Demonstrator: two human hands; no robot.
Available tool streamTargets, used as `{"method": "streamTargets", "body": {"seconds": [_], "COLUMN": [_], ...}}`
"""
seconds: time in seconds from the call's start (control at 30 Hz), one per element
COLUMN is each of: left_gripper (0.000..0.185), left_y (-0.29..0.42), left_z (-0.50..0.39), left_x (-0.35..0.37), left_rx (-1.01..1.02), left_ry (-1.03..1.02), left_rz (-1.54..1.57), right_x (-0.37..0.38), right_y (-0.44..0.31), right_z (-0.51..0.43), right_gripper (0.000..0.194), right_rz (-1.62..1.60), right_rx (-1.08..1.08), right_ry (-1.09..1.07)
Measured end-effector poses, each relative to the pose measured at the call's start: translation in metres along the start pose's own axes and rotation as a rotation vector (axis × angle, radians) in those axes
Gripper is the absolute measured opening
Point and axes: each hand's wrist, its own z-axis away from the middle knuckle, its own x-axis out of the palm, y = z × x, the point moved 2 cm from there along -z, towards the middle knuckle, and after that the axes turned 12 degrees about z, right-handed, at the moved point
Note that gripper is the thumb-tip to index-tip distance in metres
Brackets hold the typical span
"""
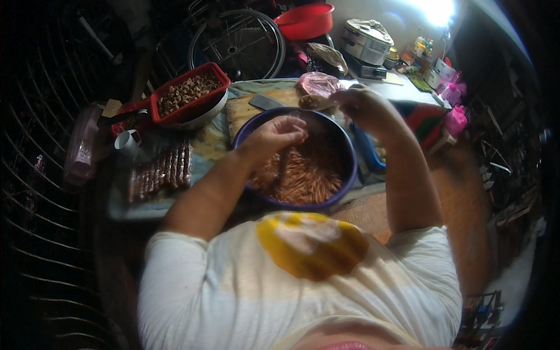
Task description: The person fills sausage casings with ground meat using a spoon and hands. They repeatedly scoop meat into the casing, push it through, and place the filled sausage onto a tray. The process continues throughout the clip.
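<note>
A purple basin [355,162] stands before me, holding a heap of orange-brown shredded food [306,175]. Above its left part hangs my left hand [284,131], fingers curled; blur hides whether something thin and clear is pinched there. My right hand [365,103] is closed around the handle of a spoon [311,103], whose bowl points left over the basin's far rim and looks brown inside. Behind the basin lie a wooden cutting board [238,111] and a wide flat blade [267,102]. Several narrow filled clear plastic packets [164,170] lie in a row at left.
A red plastic basket [223,81] of small brown pieces rests on a white bowl [210,114]. Nearby is a white cup [127,140]. A pink plastic bag [321,83] lies beyond the basin, a blue tray [365,146] to its right. Farther back are a metal pot [365,48] and a wheel [236,50].
</note>
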Motion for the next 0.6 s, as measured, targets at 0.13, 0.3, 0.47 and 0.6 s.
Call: {"method": "streamTargets", "body": {"seconds": [0.13, 0.3, 0.47, 0.6], "left_gripper": [0.035, 0.037, 0.036, 0.037], "left_y": [0.003, 0.001, 0.005, 0.006], "left_z": [0.001, -0.002, -0.004, -0.005], "left_x": [0.002, 0.000, 0.003, 0.003], "left_rx": [0.014, 0.014, -0.016, 0.000], "left_ry": [0.023, 0.022, 0.034, 0.042], "left_rz": [-0.055, -0.061, -0.071, -0.077], "right_x": [-0.003, -0.003, -0.002, 0.000], "right_y": [-0.011, -0.023, -0.026, -0.030], "right_z": [-0.005, -0.006, -0.009, -0.008], "right_gripper": [0.028, 0.027, 0.033, 0.037], "right_rz": [0.093, 0.346, 0.352, 0.383], "right_rx": [-0.006, 0.050, 0.082, 0.073], "right_ry": [0.027, 0.067, 0.035, 0.062]}}
